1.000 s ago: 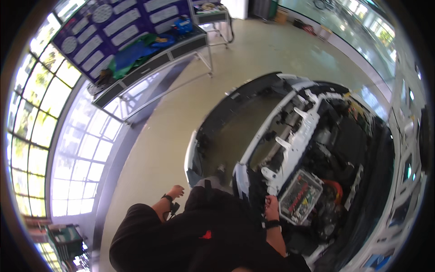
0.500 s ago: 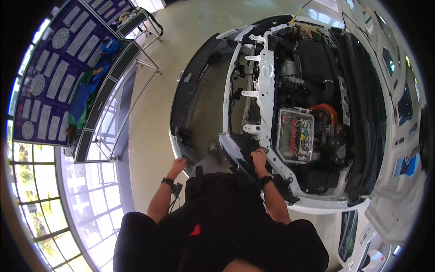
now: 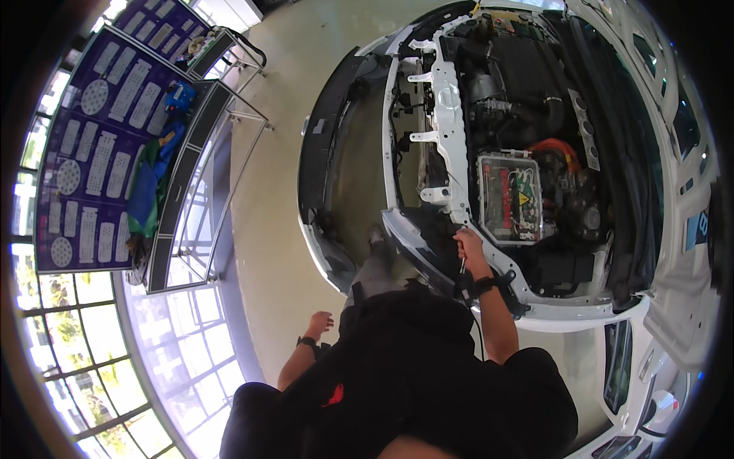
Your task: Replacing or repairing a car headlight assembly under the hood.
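Observation:
My right hand (image 3: 470,245) is closed in a fist over the front corner of the car, beside the dark headlight (image 3: 419,239). A slim, shiny rod-shaped thing (image 3: 463,266) sticks out of the fist toward my wrist; its kind is too small to make out. My left hand (image 3: 321,323) hangs in the air with fingers loosely apart and nothing visible in it. The detached-looking front bumper (image 3: 319,153), dark inside with a white outer edge, stands out ahead of the white front crossmember (image 3: 448,115). Its near end lies a little beyond my left hand, not touching it.
The engine bay holds a clear-covered box (image 3: 508,197) and a thick orange cable (image 3: 562,147). The raised white hood (image 3: 673,252) is at the right. Along the left runs a display bench (image 3: 180,176) with a purple panel (image 3: 92,153). My leg (image 3: 373,275) stands between bumper and car.
My left hand has let go of the bumper's near end and drawn back toward my body. The right hand has shifted right along the car's corner, and the rod-shaped thing now shows in it.

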{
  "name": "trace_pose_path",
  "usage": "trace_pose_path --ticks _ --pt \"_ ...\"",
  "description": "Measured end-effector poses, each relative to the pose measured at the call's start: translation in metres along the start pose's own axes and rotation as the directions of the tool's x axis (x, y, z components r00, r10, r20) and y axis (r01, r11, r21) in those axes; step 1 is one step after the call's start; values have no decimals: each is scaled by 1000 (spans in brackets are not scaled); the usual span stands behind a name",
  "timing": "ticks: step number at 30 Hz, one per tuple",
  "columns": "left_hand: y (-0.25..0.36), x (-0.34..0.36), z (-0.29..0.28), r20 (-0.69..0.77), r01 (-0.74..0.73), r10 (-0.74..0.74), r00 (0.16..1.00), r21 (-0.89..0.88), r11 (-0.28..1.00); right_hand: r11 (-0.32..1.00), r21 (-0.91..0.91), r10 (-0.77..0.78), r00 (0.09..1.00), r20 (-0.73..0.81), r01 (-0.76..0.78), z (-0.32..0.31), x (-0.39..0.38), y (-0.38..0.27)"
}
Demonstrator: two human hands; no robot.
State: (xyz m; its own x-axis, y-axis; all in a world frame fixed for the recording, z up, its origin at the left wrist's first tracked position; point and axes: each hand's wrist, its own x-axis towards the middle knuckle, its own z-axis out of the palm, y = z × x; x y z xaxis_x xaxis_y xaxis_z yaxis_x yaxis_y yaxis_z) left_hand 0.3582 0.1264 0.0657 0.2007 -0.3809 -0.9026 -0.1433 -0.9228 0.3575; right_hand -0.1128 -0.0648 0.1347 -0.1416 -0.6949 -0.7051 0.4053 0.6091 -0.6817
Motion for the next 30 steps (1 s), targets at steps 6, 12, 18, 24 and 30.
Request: trace_pose_path --ticks 6,12,18,24,30 --pt "-66 -5 16 99 -134 111 989 260 956 942 -314 -139 989 -52 116 -19 -25 -3" --pt "-13 14 50 108 37 -39 993 21 999 576 -777 -411 912 -5 255 -29 -65 -9" --pt "81 33 70 137 -364 366 921 -38 931 430 -852 -454 887 80 297 -47 -94 4" --pt "121 26 82 243 -342 306 921 120 932 526 -802 -429 903 37 282 -69 -122 16" --pt "108 35 62 269 -268 169 948 388 882 688 -686 -426 897 -119 235 -88 -135 37"
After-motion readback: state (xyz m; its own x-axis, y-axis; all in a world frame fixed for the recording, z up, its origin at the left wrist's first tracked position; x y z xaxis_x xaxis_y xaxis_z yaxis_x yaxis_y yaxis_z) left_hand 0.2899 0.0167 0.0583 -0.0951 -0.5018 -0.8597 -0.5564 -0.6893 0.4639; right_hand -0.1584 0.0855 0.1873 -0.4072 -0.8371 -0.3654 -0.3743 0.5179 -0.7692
